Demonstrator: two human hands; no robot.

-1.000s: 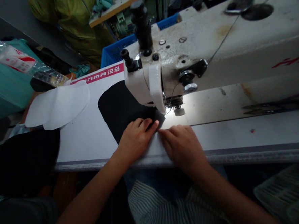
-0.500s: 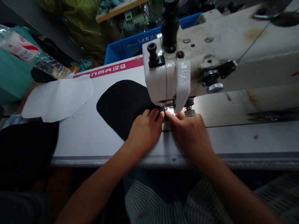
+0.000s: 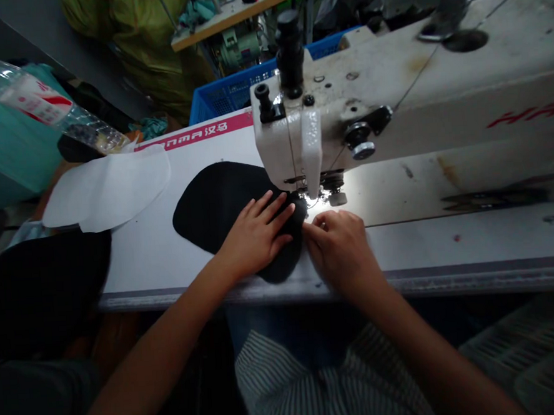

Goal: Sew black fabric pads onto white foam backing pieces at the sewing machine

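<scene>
A black rounded fabric piece lies flat on the white sewing table, its right end under the head of the white sewing machine. My left hand rests flat on the fabric with its fingers spread, just left of the needle area. My right hand is curled beside it, fingers pinched together at the fabric's edge below the lit presser foot. What the fingers pinch is hidden.
White fabric pieces are stacked at the table's left end. A clear plastic bottle lies beyond them. A blue crate stands behind the machine. Dark cloth is piled at the lower left. A light plastic basket is at the lower right.
The black fabric has turned, so a lobe now reaches toward the table's front edge. My left hand has flattened and spread on it. My right hand has drawn back slightly from the needle.
</scene>
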